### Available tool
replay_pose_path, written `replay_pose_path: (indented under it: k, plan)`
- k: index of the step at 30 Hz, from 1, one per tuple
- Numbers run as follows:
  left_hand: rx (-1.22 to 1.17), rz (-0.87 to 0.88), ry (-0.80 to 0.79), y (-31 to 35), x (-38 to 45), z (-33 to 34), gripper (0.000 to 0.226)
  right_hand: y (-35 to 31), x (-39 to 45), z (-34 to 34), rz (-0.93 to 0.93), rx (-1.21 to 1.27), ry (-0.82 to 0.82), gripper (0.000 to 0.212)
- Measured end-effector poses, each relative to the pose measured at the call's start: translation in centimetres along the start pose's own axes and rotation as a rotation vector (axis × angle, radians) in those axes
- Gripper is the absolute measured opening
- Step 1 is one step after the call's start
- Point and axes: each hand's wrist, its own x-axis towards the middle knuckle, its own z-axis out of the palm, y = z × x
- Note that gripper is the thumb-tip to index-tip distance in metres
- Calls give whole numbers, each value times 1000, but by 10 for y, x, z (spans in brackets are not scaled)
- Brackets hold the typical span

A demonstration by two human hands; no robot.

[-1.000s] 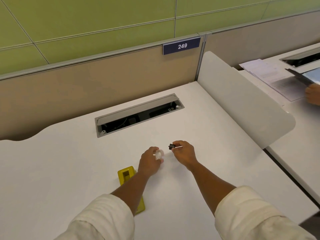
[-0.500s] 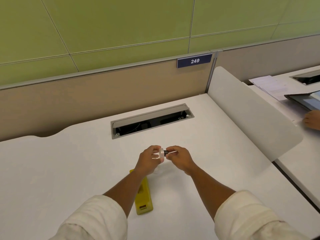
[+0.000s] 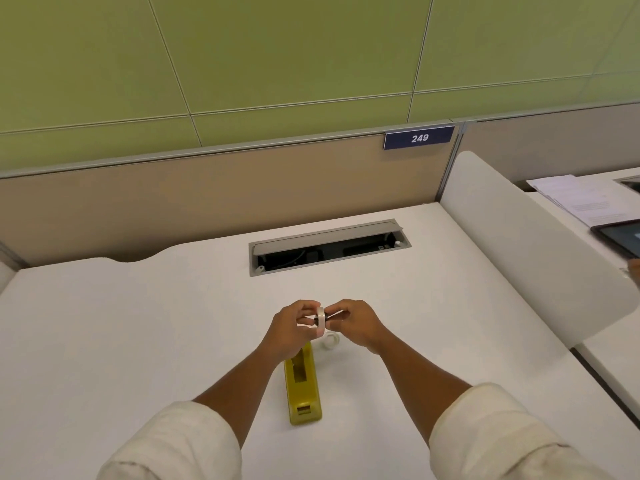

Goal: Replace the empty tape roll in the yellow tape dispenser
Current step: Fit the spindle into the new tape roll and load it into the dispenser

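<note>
Above the white desk (image 3: 138,323), my left hand (image 3: 292,329) pinches a whitish tape roll (image 3: 321,319) held edge-on. My right hand (image 3: 355,323) grips a small black spindle (image 3: 316,320) that sits through the roll's middle; most of it is hidden by my fingers. The yellow tape dispenser (image 3: 304,388) lies lengthwise on the desk just below my hands, its roll bay open and without a roll. A small clear empty tape core (image 3: 330,341) rests on the desk beside the dispenser's far end, under my right hand.
An open cable tray (image 3: 329,249) is set into the desk behind my hands. A white divider panel (image 3: 530,247) stands along the right edge. On the neighbouring desk lie papers (image 3: 575,199) and a tablet (image 3: 620,235), with another person's hand (image 3: 634,270) at the frame edge.
My hands came together: the black spindle in my right hand went into the tape roll in my left. The view tilted up, showing the whole dispenser and the empty core.
</note>
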Motion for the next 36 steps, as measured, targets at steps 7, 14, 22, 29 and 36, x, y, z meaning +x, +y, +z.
replay_pose_path:
  k: [7,14,22,29,36]
  plan:
    - [64,-12,29,-18,-17,-17,52,-8,2,24,-3,-130,-91,21]
    - [157,-8,24,-43,-35,-27,51,-7,-2,44,-45,-265,-155,20]
    - [227,-23,67,-64,-47,-23,52,-1,-5,57,-111,-369,-212,20]
    - [306,-23,77,-70,-46,-16,53,5,-6,60,-141,-484,-192,20]
    - [357,-18,109,-79,-42,-11,53,11,-5,66,-174,-570,-148,19]
